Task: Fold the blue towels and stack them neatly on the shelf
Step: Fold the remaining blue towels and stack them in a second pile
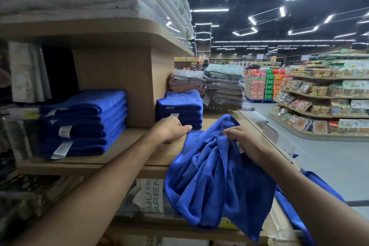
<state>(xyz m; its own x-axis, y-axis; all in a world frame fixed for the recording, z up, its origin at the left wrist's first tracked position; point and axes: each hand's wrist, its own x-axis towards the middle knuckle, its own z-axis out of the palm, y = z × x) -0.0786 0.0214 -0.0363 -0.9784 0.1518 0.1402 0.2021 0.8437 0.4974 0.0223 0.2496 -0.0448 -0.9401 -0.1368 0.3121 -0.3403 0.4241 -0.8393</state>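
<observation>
Hands at the front of the wooden shelf [127, 146]: the right hand [242, 139] curls its fingers round a bunched fold of the loose blue towel [215, 181], and the left hand [169, 129] rests with bent fingers on the towel's corner, though whether it grips cannot be told. The towel lies crumpled on the shelf and hangs over its front edge. Further back on the shelf sit folded blue towels, the taller stack [83, 122] at its left and the shorter stack [179, 108] near its middle.

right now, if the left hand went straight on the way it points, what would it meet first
Probably the small stack of folded blue towels just beyond the left hand, which holds the loose blue towel; depth is unclear.
</observation>
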